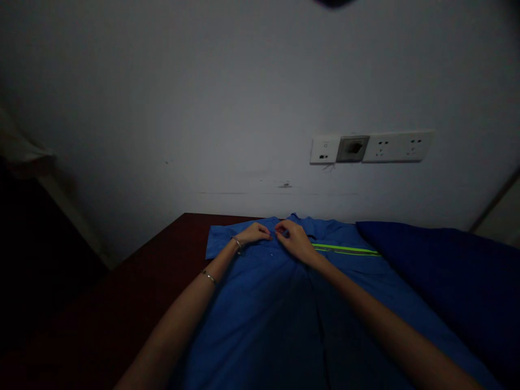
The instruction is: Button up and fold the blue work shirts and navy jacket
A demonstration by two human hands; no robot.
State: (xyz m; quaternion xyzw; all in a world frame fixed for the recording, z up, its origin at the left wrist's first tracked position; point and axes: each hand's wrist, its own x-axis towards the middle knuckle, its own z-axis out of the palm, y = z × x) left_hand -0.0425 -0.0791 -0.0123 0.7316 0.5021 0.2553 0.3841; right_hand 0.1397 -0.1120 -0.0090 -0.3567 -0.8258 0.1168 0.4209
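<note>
A blue work jacket (252, 314) lies spread out in front of me, with a yellow-green and grey stripe across its right chest and a dark line down its middle. Over its upper part, close to the collar, my left hand (255, 233) has thumb and fingers pinched together. My right hand (294, 238) pinches too, its fingertips just across from the left ones. Whatever sits between the fingertips is too small and dark to make out. A tiny pale spot (271, 254) shows on the cloth just below the hands.
Dark blue cloth (447, 271) covers the right side. The dark red tabletop (162, 271) shows at left and ends at a pale wall (244, 108). White sockets (398, 147) and a grey plate (352, 148) are set in the wall. The far left is very dark.
</note>
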